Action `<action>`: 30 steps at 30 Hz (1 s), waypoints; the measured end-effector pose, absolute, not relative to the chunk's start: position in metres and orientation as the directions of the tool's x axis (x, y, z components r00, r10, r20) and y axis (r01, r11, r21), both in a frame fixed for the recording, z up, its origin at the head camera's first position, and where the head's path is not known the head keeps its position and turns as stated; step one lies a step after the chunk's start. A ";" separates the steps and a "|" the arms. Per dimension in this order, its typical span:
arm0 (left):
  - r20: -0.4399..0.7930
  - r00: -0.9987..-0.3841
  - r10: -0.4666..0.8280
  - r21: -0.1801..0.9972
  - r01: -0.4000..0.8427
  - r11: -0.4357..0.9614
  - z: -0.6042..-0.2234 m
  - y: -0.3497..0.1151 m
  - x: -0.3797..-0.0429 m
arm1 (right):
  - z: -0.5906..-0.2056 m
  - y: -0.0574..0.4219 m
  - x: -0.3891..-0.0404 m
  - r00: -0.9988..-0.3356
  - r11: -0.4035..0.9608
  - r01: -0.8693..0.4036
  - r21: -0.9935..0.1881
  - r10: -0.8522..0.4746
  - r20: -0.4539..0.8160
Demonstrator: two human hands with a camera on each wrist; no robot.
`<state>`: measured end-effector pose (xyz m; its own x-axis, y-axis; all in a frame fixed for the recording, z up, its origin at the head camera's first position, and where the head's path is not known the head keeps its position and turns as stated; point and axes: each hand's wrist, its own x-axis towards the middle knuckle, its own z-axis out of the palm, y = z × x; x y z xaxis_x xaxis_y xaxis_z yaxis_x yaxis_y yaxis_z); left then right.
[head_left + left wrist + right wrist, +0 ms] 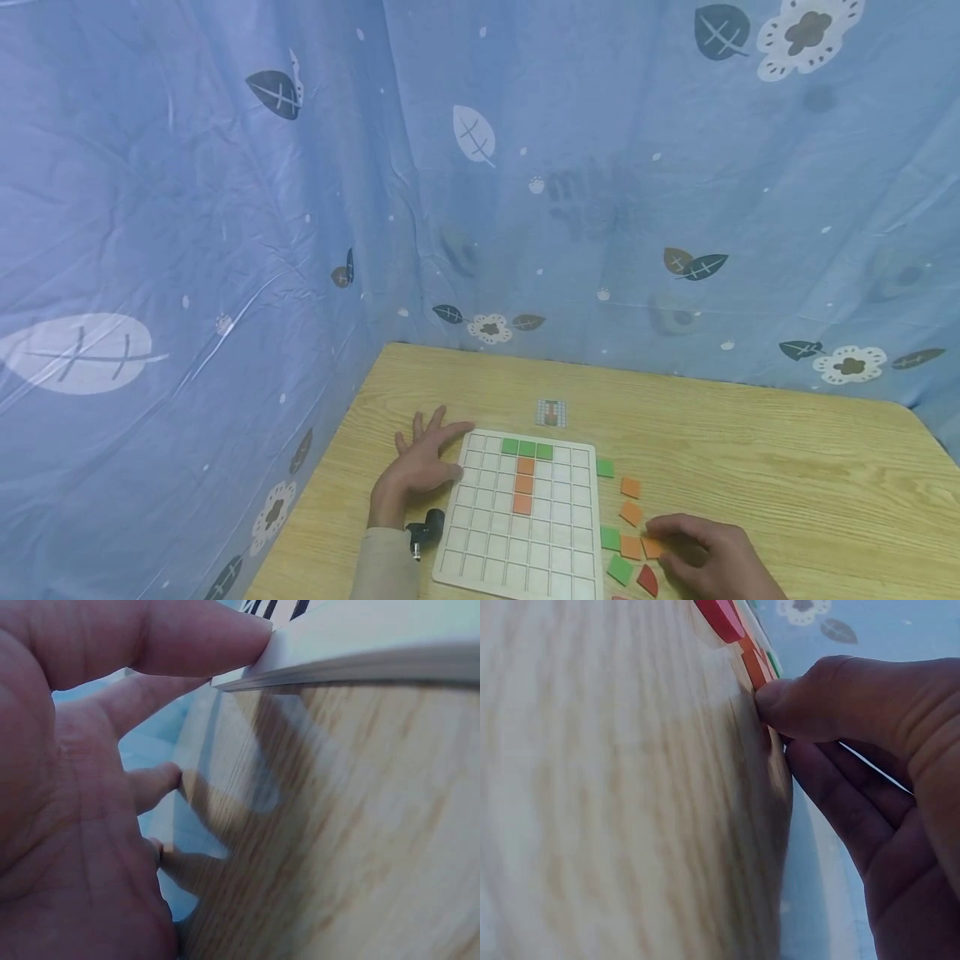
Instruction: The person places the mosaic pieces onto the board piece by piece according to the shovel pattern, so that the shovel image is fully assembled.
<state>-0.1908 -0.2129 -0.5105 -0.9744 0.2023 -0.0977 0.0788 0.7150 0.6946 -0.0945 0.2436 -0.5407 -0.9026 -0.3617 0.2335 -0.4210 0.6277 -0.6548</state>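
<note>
A white grid board (480, 546) lies on the table, with three green square tiles (527, 448) in a row near its top and three orange square tiles (523, 483) in a column below the middle one. My left hand (420, 467) rests along the board's upper left edge, fingers spread; its thumb (225, 641) touches the board's side. To the right of the board, my right hand (720, 558) pinches an orange square tile (651, 547) between thumb and index finger, low at the tabletop. The right wrist view shows the thumb (780, 701) against this tile.
Loose green tiles (619, 570), orange tiles (631, 512) and a red quarter-round tile (647, 581) lie along the board's right side. Beyond the board is a small picture card (551, 413). A black object (429, 527) sits by the left wrist. Blue curtains (600, 167) surround the table.
</note>
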 end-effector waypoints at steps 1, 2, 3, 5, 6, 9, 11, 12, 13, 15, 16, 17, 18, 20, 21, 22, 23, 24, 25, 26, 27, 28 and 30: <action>-0.101 -0.974 0.202 0.696 0.076 0.714 -0.510 -0.213 -0.191 | -0.541 0.243 -0.095 -0.898 0.631 -0.436 -0.642 -0.359 0.256; -0.096 -0.974 0.204 0.701 0.079 0.709 -0.510 -0.213 -0.190 | -0.542 0.242 -0.095 -0.894 0.631 -0.444 -0.637 -0.356 0.270; -0.098 -0.974 0.204 0.701 0.078 0.708 -0.510 -0.213 -0.190 | -0.542 0.242 -0.095 -0.895 0.631 -0.443 -0.637 -0.355 0.271; -0.102 -0.974 0.202 0.698 0.075 0.712 -0.510 -0.213 -0.190 | -0.541 0.241 -0.095 -0.906 0.633 -0.419 -0.651 -0.345 0.247; -0.099 -0.974 0.203 0.699 0.077 0.711 -0.510 -0.213 -0.190 | -0.539 0.241 -0.094 -0.914 0.636 -0.398 -0.661 -0.337 0.226; -0.101 -0.974 0.203 0.697 0.076 0.713 -0.511 -0.214 -0.190 | -0.533 0.242 -0.093 -0.947 0.656 -0.295 -0.695 -0.299 0.119; -0.106 -0.973 0.204 0.694 0.075 0.716 -0.511 -0.214 -0.190 | -0.527 0.241 -0.093 -0.963 0.663 -0.218 -0.716 -0.264 0.049; -0.106 -0.973 0.204 0.694 0.075 0.716 -0.511 -0.213 -0.190 | -0.524 0.241 -0.093 -0.967 0.663 -0.192 -0.724 -0.252 0.026; -0.110 -0.973 0.204 0.692 0.072 0.718 -0.511 -0.214 -0.191 | -0.522 0.240 -0.092 -0.971 0.664 -0.171 -0.728 -0.241 0.008; -0.109 -0.973 0.203 0.690 0.073 0.720 -0.510 -0.214 -0.191 | -0.517 0.238 -0.092 -0.975 0.662 -0.161 -0.732 -0.223 0.013; -0.104 -0.973 0.205 0.692 0.077 0.718 -0.510 -0.214 -0.191 | -0.516 0.237 -0.091 -0.976 0.656 -0.161 -0.737 -0.216 0.021; -0.107 -0.973 0.204 0.690 0.075 0.720 -0.510 -0.214 -0.191 | -0.514 0.236 -0.091 -0.975 0.653 -0.177 -0.736 -0.219 0.040; -0.103 -0.973 0.205 0.691 0.079 0.718 -0.510 -0.214 -0.191 | -0.513 0.235 -0.090 -0.975 0.652 -0.186 -0.735 -0.218 0.054; -0.099 -0.974 0.205 0.692 0.081 0.717 -0.511 -0.214 -0.190 | -0.511 0.232 -0.090 -0.969 0.643 -0.223 -0.732 -0.227 0.096; -0.102 -0.973 0.205 0.690 0.079 0.719 -0.511 -0.215 -0.191 | -0.511 0.230 -0.090 -0.966 0.635 -0.241 -0.734 -0.231 0.117; -0.101 -0.974 0.204 0.690 0.080 0.719 -0.511 -0.215 -0.191 | -0.510 0.228 -0.091 -0.962 0.626 -0.259 -0.736 -0.238 0.136; -0.101 -0.974 0.204 0.690 0.079 0.719 -0.511 -0.215 -0.190 | -0.509 0.225 -0.091 -0.957 0.616 -0.276 -0.738 -0.246 0.153; -0.097 -0.974 0.204 0.691 0.081 0.718 -0.511 -0.215 -0.190 | -0.508 0.223 -0.092 -0.954 0.605 -0.286 -0.744 -0.251 0.163; -0.101 -0.974 0.202 0.690 0.078 0.719 -0.511 -0.215 -0.190 | -0.506 0.220 -0.093 -0.952 0.594 -0.293 -0.749 -0.256 0.170; -0.100 -0.974 0.201 0.690 0.078 0.719 -0.511 -0.215 -0.190 | -0.505 0.216 -0.094 -0.952 0.586 -0.288 -0.757 -0.258 0.163; -0.102 -0.974 0.200 0.689 0.076 0.720 -0.511 -0.214 -0.190 | -0.504 0.212 -0.095 -0.956 0.577 -0.270 -0.771 -0.260 0.140; -0.099 -0.975 0.200 0.691 0.077 0.719 -0.511 -0.214 -0.190 | -0.503 0.209 -0.096 -0.956 0.567 -0.257 -0.783 -0.269 0.119; -0.103 -0.975 0.198 0.690 0.073 0.720 -0.511 -0.214 -0.190 | -0.500 0.201 -0.098 -0.956 0.551 -0.229 -0.802 -0.282 0.079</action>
<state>-0.1901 -0.2138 -0.5110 -0.9749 0.1976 -0.1028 0.0733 0.7205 0.6896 -0.0976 0.2006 -0.5000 -0.9561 -0.2823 0.0787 -0.2287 0.5512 -0.8024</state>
